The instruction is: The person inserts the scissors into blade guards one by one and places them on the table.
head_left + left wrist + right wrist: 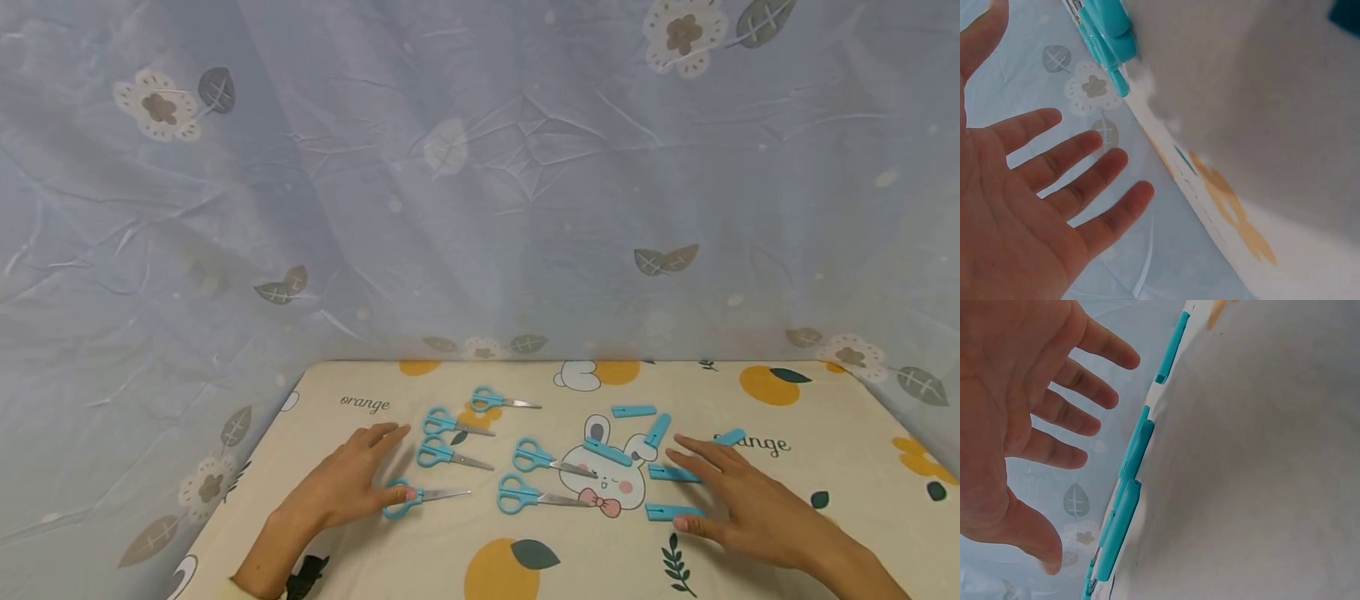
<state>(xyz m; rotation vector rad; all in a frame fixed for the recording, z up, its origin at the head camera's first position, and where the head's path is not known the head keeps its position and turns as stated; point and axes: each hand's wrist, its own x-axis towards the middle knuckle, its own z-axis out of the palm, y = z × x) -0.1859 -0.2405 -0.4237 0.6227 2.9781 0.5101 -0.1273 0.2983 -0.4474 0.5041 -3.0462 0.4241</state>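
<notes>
Evidently, the left hand (352,475), fingers apart and empty, had its thumb over one pair of scissors (419,495); five more (534,498) lay past its fingertips. Six caps (633,411) lay around the right hand's (750,504) spread, empty fingers; no blade was covered.

My left hand (352,479) and right hand (738,504) are well apart, backs up. My left forearm (268,548) slants in from the lower left, the left thumb (393,497) pointing right; my right forearm (858,569) enters from the lower right, the right thumb (699,526) pointing left. Seen from the wrists, my left fingers (1116,222) and right fingers (1069,417) are spread and nearly straight, both thumbs held well out from them.
</notes>
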